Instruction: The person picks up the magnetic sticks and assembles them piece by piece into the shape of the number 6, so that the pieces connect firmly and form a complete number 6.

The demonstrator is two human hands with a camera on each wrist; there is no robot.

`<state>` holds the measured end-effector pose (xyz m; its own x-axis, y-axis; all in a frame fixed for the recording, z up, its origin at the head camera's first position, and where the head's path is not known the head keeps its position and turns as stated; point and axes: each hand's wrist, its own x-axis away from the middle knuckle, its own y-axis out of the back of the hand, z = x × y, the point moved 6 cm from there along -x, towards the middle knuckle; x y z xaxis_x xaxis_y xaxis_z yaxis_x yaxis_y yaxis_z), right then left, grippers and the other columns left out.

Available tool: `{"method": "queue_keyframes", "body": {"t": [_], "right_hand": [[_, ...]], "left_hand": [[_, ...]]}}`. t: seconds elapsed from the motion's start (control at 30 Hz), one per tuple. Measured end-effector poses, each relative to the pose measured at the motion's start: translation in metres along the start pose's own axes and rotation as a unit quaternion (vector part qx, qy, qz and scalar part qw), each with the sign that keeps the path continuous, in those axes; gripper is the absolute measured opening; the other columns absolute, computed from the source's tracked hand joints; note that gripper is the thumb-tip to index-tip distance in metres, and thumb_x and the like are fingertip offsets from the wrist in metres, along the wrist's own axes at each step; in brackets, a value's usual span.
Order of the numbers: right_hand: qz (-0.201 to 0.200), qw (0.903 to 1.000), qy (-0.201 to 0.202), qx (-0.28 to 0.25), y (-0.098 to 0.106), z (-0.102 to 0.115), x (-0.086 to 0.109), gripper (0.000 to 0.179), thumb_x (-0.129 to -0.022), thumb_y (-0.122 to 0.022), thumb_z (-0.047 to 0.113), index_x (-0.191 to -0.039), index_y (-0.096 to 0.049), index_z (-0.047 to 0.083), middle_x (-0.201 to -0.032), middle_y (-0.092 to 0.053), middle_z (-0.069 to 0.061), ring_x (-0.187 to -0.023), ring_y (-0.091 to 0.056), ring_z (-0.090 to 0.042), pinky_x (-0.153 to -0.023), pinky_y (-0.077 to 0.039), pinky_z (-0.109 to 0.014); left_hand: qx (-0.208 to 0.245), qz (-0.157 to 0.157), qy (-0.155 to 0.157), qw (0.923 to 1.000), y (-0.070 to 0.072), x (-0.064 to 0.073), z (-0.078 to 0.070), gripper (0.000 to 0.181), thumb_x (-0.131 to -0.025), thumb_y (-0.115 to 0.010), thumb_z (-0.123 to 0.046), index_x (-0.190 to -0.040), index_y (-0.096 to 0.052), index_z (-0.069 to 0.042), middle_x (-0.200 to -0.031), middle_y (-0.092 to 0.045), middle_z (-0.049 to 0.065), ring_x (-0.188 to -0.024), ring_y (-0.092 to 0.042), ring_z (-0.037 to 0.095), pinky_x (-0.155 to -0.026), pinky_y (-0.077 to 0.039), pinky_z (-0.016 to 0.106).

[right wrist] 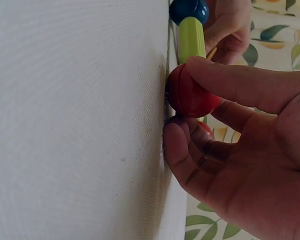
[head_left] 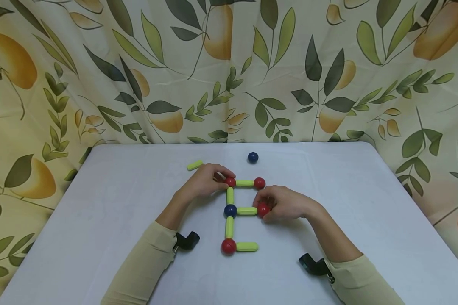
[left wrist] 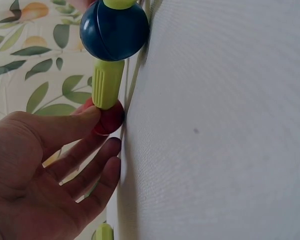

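Observation:
A flat figure of yellow-green ribbed rods and balls lies on the table. My left hand (head_left: 204, 181) pinches the red ball (head_left: 230, 182) at its upper left corner between thumb and fingers. From there a rod (head_left: 245, 183) leads right to another red ball (head_left: 259, 183). Below, a dark blue ball (head_left: 230, 210) joins the upright rods to a middle rod (head_left: 247, 211). At that rod's right end my right hand (head_left: 288, 202) grips a red ball (right wrist: 192, 92). The lowest red ball (head_left: 228, 246) carries a rod (head_left: 247, 247) whose right end is bare.
A loose dark blue ball (head_left: 253, 157) sits behind the figure, near the table's back edge. One loose yellow-green rod (head_left: 195, 165) lies beyond my left hand. The white-covered table (head_left: 328, 169) meets a leaf-and-fruit patterned curtain (head_left: 198, 84) at the back.

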<state>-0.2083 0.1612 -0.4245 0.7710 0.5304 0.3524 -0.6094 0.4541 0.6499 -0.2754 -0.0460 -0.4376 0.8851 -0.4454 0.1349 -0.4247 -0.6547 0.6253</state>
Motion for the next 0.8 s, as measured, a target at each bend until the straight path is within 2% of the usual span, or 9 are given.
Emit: {"method": "queue_keyframes", "body": {"t": [0.8], "right_hand": [[0.0, 1.0, 0.005, 0.003, -0.0001, -0.0013, -0.0005, 0.028, -0.083, -0.085, 0.01, -0.107, -0.073, 0.017, -0.1, -0.063, -0.004, -0.097, -0.055, -0.023, -0.077, -0.05, -0.034]], "left_hand": [[0.003, 0.001, 0.004, 1.0, -0.0003, 0.0, -0.0001, 0.03, -0.093, -0.078, -0.009, -0.121, -0.078, -0.022, -0.118, -0.073, 0.0, -0.106, -0.067, 0.019, -0.096, -0.057, 0.034]]}}
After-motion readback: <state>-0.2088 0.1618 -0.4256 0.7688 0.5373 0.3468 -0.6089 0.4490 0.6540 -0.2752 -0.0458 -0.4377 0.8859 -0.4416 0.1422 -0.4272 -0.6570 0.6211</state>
